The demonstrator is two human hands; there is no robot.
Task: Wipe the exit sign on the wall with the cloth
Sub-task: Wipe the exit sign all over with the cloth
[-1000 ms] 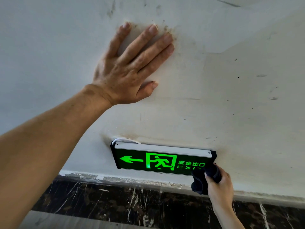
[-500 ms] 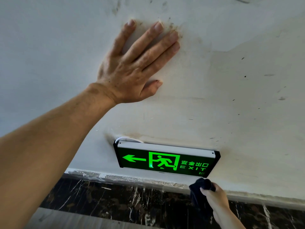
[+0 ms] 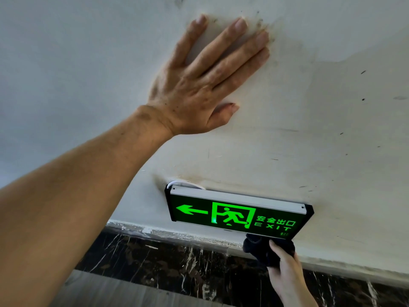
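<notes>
1. I've got the left hand (image 3: 199, 85) flat on the white wall (image 3: 332, 107), fingers spread wide, holding nothing. It looks like a brace for balance, well above the exit sign (image 3: 239, 214).

2. The sign sits low on the wall, lit green, with the arrow pointing left, the running figure in the middle and the EXIT lettering at the right. Just below it is a dark marbled skirting (image 3: 166, 258).

3. Down at the lower right, the right hand (image 3: 285, 269) has its grip bunched around the dark cloth (image 3: 263, 251), the thumb lying over the wad. The top of the cloth meets the sign's bottom edge, under the EXIT lettering.

4. My read: the wiping step is in hand, with the cloth working the underside of the frame at the right end. The glowing face shows no cloth on it at this instant.

5. Next move, as I judge it: bring the wad up onto the face and sweep left toward the arrow, pressing evenly.

6. A white cable (image 3: 177, 183) loops out behind the top left corner, so I'd go gently there. Pushing too hard could rock the sign on its mount.

7. The aluminium top rail (image 3: 232, 197) probably collects dust too and needs a pass.
</notes>
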